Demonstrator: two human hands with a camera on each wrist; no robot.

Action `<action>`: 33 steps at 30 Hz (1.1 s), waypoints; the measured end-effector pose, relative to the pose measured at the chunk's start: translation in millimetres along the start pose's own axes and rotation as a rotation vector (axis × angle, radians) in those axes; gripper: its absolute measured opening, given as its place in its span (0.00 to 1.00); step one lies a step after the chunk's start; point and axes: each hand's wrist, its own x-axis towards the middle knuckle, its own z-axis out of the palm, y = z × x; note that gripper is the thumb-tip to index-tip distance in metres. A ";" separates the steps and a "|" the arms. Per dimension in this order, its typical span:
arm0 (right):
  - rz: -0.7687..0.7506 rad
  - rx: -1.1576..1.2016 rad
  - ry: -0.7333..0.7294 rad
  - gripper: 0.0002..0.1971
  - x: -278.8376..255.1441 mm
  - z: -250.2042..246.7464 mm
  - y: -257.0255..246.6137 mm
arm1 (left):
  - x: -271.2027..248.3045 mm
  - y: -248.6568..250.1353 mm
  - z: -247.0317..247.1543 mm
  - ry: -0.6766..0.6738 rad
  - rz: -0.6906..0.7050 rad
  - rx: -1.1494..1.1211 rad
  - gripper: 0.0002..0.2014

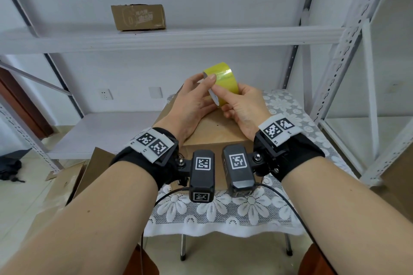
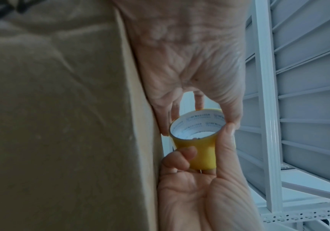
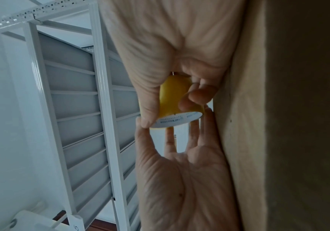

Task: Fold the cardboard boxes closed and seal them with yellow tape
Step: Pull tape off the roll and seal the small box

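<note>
A roll of yellow tape [image 1: 223,78] is held up between both hands above a closed brown cardboard box [image 1: 212,134]. The box stands on a small table with a lace cloth [image 1: 223,212]. My left hand [image 1: 205,78] pinches the roll's left rim, thumb in front and fingers behind. My right hand [image 1: 221,99] grips the roll from the right, thumb across its yellow face and fingers curled underneath. The left wrist view looks into the roll's [image 2: 197,150] white printed core, with the box wall [image 2: 61,125] alongside. In the right wrist view, curled fingers cover part of the roll [image 3: 170,96].
White metal shelving [image 1: 178,38] stands behind and to the right of the table. A second cardboard box [image 1: 138,17] sits on its upper shelf. Flattened cardboard [image 1: 67,185] leans on the floor at the left, near a dark object [image 1: 9,167].
</note>
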 end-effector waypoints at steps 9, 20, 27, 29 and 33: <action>-0.016 0.017 -0.068 0.02 -0.2 -1.8 0.0 | 1.2 0.2 0.3 0.018 -0.008 -0.007 0.26; -0.001 0.127 -0.043 0.09 -0.8 -0.6 -2.8 | -0.3 2.0 1.2 0.025 -0.020 0.003 0.26; 0.044 0.146 0.014 0.12 -0.3 -1.0 -4.6 | -0.7 1.7 2.3 0.042 -0.012 0.025 0.26; 0.049 0.161 0.001 0.11 -0.6 -1.7 -4.7 | -0.2 2.2 2.2 0.045 -0.021 0.017 0.25; 0.066 0.195 -0.001 0.12 -0.7 -2.4 -5.4 | 0.3 1.0 1.4 0.045 -0.019 -0.014 0.24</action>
